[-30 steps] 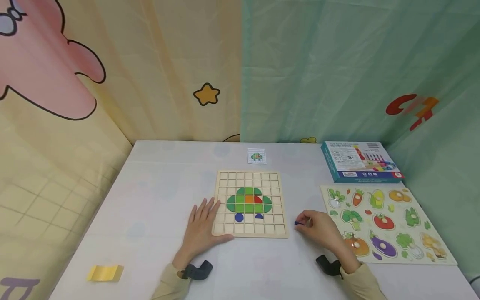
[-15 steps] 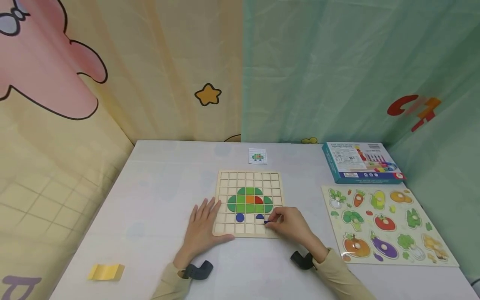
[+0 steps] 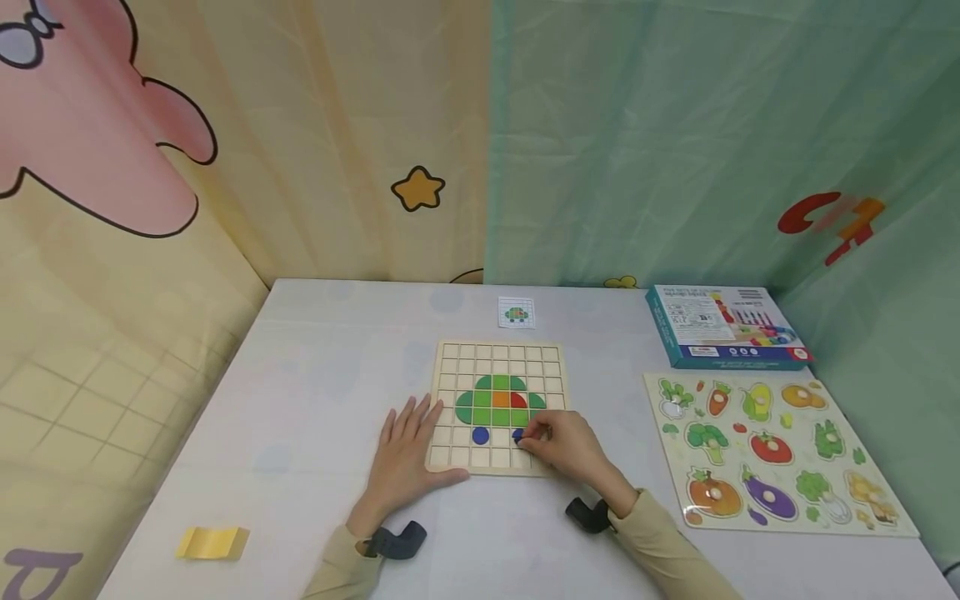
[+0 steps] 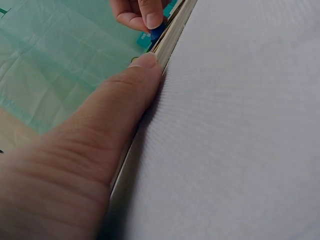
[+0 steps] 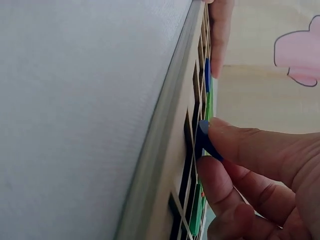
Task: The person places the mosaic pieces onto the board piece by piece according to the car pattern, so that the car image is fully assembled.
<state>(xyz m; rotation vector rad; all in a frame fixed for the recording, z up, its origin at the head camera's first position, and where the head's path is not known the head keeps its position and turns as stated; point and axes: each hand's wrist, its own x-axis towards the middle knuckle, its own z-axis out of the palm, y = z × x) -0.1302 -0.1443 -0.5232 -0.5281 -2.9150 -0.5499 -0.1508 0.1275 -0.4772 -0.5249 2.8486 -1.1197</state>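
A wooden grid board (image 3: 461,458) lies on the table, with green, orange and red pieces (image 3: 483,414) set in its middle cells. Below them is a blue circle (image 3: 480,436). My left hand (image 3: 405,454) rests spread at the board's left edge; in the left wrist view its thumb (image 4: 125,90) lies along the front edge. Over the lower right cells, my right hand (image 3: 566,446) pinches a small dark blue piece (image 5: 209,145) between thumb and fingers, tilted against the board. The fingers partly hide this piece and the blue half circle seen there before.
Behind the board lies a small pattern card (image 3: 517,313). At the right are a vegetable puzzle board (image 3: 738,471) and, behind it, a boxed toy (image 3: 727,325). A yellow piece (image 3: 212,543) sits at the table's front left. Curtains stand behind the table.
My right hand has moved left from beside the board to the lower right cells, carrying the blue piece to the blue half circle. My left hand has stayed at the board.
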